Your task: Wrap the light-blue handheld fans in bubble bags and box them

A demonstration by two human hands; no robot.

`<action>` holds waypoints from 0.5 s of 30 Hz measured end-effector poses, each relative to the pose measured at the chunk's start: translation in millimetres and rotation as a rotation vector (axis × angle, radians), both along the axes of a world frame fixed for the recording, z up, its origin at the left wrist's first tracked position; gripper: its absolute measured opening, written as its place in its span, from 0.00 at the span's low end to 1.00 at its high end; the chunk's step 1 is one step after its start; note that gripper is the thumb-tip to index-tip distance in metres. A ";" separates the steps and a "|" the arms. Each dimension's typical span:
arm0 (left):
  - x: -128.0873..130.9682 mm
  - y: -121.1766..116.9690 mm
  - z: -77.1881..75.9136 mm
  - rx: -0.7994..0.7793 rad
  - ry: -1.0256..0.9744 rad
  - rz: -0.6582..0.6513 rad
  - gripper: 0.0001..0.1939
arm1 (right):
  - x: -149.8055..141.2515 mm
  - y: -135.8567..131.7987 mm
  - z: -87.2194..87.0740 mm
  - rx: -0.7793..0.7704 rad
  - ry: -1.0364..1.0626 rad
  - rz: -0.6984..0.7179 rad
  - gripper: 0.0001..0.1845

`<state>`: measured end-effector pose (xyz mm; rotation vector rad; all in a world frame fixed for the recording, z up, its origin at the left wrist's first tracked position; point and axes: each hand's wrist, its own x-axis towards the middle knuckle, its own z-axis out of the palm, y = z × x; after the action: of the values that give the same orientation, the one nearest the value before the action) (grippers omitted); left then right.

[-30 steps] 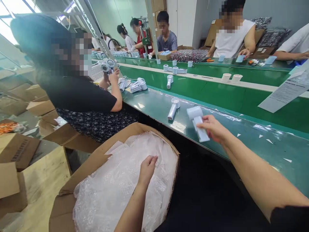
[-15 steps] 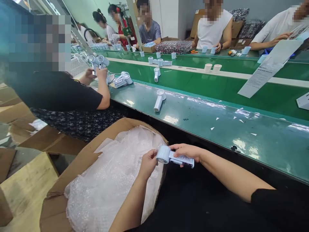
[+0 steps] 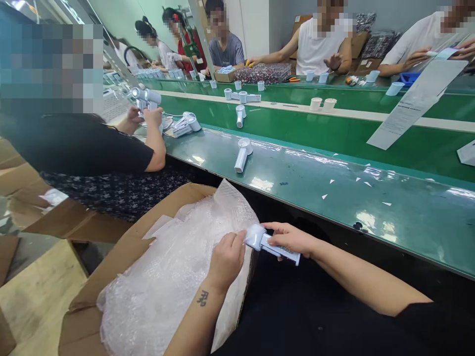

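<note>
A light-blue handheld fan (image 3: 276,247) is in my right hand (image 3: 293,240), whose fingers are wrapped around its handle. The round fan head points left and looks partly covered by clear film. Against that head, my left hand (image 3: 228,257) is closed in a pinch at the edge of a bubble-wrap bag (image 3: 237,205). The bag stretches behind and below this hand. How far the fan head sits inside it I cannot tell. Beneath my left forearm, a cardboard box (image 3: 87,301) holds a heap of bubble wrap (image 3: 159,277).
Another fan (image 3: 243,154) lies on the green workbench (image 3: 304,183), with paper scraps farther right. More fans and white cups (image 3: 322,104) stand on the conveyor (image 3: 282,118). At left a co-worker (image 3: 92,143) holds fans; others sit across the line. A paper sheet (image 3: 411,106) hangs at right.
The bubble-wrap bag's top edge has risen beside the fan head. My left hand has turned, with its back now showing. The fan has shifted slightly right and tilted.
</note>
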<state>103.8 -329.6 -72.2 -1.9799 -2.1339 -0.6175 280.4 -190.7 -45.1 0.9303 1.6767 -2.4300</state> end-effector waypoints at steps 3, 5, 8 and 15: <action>7.4 -1.0 -22.6 0.012 -0.049 0.281 0.10 | -2.3 -6.2 -8.7 -0.093 0.019 -0.132 0.31; 18.6 0.0 -36.5 -0.030 -0.161 0.408 0.07 | -5.3 -11.4 -16.1 -0.117 -0.047 -0.223 0.31; 41.6 -0.3 -45.9 -0.003 -0.263 0.329 0.05 | -10.1 -16.5 -24.5 -0.181 -0.120 -0.332 0.28; 61.6 4.1 -41.2 0.096 -0.531 0.260 0.05 | -9.9 -13.6 -20.4 0.053 -0.085 -0.257 0.35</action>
<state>165.4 -325.6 -113.4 -1.5710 -2.5306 -1.2786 270.5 -204.3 -65.5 1.3127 1.6944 -2.4654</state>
